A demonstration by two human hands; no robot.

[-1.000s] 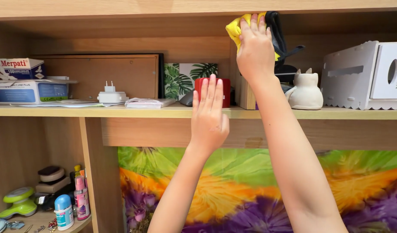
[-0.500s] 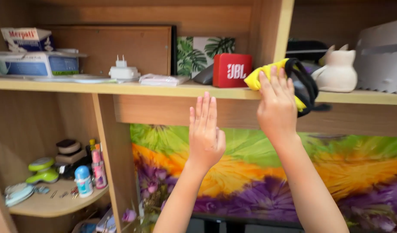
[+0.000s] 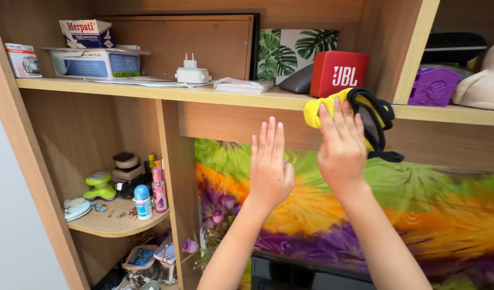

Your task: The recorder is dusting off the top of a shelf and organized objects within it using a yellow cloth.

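My right hand (image 3: 341, 145) presses a yellow cloth with black trim (image 3: 365, 110) flat against the front edge of a wooden shelf (image 3: 241, 96). The cloth bunches above my fingers, and a black strap hangs off its right side. My left hand (image 3: 269, 166) is raised beside it with flat, straight fingers, holding nothing, in front of the wooden panel below the shelf. A red box-shaped speaker (image 3: 338, 74) stands on the shelf just above the cloth.
The shelf carries stacked cardboard boxes (image 3: 91, 51), a white plug adapter (image 3: 191, 73), a leaf-print picture (image 3: 295, 51), a purple object (image 3: 434, 86) and a cream figurine (image 3: 483, 80). A lower corner shelf (image 3: 115, 220) holds small bottles and gadgets. A tie-dye cloth (image 3: 419, 215) hangs below.
My right hand brought the yellow cloth down from the upper board to the shelf's front edge. The left hand stayed raised and open. The view shifted, showing more of the left side.
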